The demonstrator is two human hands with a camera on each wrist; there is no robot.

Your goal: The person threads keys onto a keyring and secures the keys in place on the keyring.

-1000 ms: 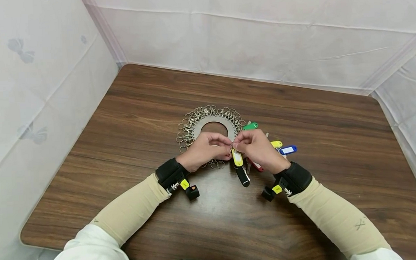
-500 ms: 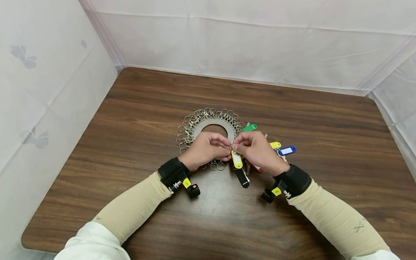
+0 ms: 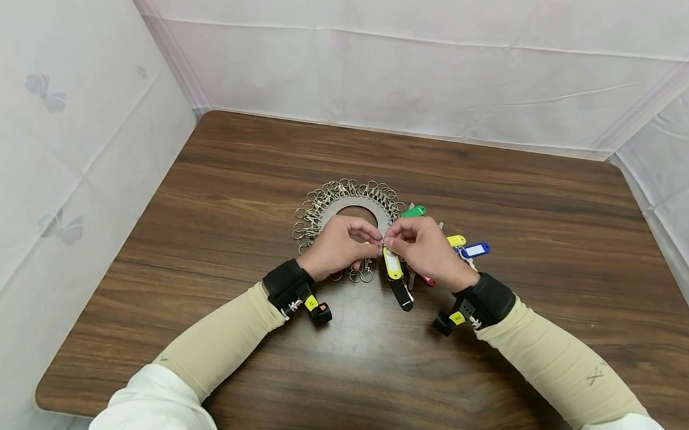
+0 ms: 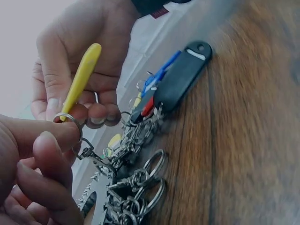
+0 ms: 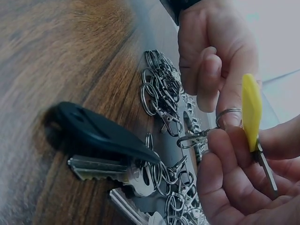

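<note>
Several tagged keys already hang on the metal key disc (image 3: 352, 205) at mid-tabletop, while left hand (image 3: 337, 247) and right hand (image 3: 428, 247) fingers pinch the yellow tag's (image 3: 392, 263) split ring (image 5: 228, 112), seemingly unclipped, most clips bare.

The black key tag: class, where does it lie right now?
In the head view the black key tag lies flat on the wooden table, just below the yellow tag, between the two wrists and nearer the right hand.
</note>
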